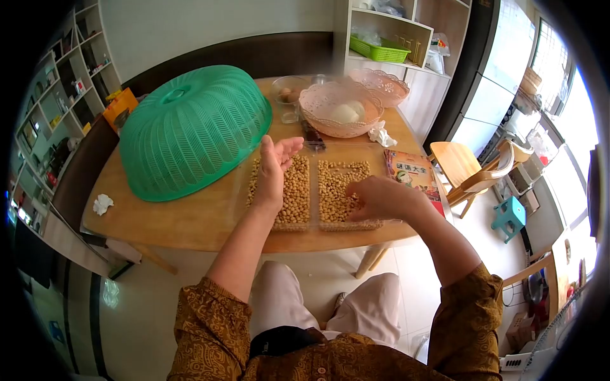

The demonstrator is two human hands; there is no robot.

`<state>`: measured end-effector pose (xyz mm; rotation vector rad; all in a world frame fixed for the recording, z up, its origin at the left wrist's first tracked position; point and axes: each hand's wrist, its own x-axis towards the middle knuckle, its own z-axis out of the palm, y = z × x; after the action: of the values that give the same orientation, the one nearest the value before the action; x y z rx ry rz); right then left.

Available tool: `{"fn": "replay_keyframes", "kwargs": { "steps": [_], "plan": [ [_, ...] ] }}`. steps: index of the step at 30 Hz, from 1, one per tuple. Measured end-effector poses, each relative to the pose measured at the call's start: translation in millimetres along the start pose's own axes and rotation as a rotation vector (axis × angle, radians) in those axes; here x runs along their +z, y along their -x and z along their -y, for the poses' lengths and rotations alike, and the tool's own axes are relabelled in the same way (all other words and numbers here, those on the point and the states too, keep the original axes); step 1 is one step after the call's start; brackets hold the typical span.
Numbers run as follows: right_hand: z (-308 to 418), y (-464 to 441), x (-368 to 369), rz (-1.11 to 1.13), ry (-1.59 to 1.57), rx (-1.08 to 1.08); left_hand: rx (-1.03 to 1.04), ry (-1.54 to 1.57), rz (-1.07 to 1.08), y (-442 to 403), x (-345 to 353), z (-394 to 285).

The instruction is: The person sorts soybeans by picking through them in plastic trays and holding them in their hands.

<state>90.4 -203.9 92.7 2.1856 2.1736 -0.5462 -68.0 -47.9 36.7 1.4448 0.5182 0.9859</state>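
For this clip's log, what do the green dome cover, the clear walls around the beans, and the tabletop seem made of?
Green dome cover: likely plastic, slight sheen; moulded-looking slits.
Clear walls around the beans: probably glossy plastic, see-through; glass isn't ruled out.
Tabletop: wood or wood-look laminate, smooth and lightly glossy, warm brown.

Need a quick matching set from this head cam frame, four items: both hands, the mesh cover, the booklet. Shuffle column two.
Column 1
1. left hand
2. right hand
3. mesh cover
4. booklet

Column 2
a. overlaps the right-side beans in view
b. flat, printed with characters
c. overlaps the left-side beans in view
d. green, dome-shaped

Pairs: 1-c, 2-a, 3-d, 4-b
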Motion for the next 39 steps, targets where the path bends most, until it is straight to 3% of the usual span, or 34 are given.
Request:
{"fn": "replay_keyframes", "kwargs": {
  "steps": [7, 9, 10, 12, 15, 16, 18, 20, 22, 23, 25, 32, 39],
  "plan": [
    [-12, -38, 38, -0.092, -0.226, 0.046, -0.041, 0.022, -0.030, -2, -1, 2],
    [-16, -51, 48, -0.358, -0.148, 0.027, -0.038, 0.006, -0.026, -1, -1, 0],
    [-20, -54, 50, -0.359, -0.150, 0.030, -0.037, -0.007, -0.020, 0, -1, -1],
    [-26, -58, 44, -0.599, -0.294, -0.061, -0.056, 0.004, -0.027, 0, 0, -2],
    [-30, -42, 27, -0.664, -0.224, -0.083, -0.073, 0.012, -0.035, -1, -1, -2],
    [-30, -35, 17, -0.663, -0.222, -0.080, -0.075, 0.007, -0.036, -1, -2, -1],
    [-28, -16, -1, -0.387, -0.158, -0.045, -0.081, 0.013, -0.030, -1, -2, -1],
    [-19, 3, -10, -0.306, -0.180, -0.063, -0.083, 0.017, -0.024, 0, -1, -4],
    [-7, 16, -19, 0.002, -0.085, -0.024, -0.101, 0.032, -0.039, 1, 0, -7],
    [-9, 14, -12, 0.003, -0.085, -0.026, -0.101, 0.031, -0.042, 0, 0, -7],
    [-16, 5, 6, 0.088, -0.142, -0.224, -0.187, 0.190, -0.079, -1, -2, -7],
    [-6, -31, 24, 0.070, -0.384, -0.235, -0.294, 0.410, -0.127, -2, -9, -7],
    [-26, -40, 23, -0.371, -0.369, -0.068, -0.303, 0.438, -0.081, -3, -10, -4]
  ]
}}
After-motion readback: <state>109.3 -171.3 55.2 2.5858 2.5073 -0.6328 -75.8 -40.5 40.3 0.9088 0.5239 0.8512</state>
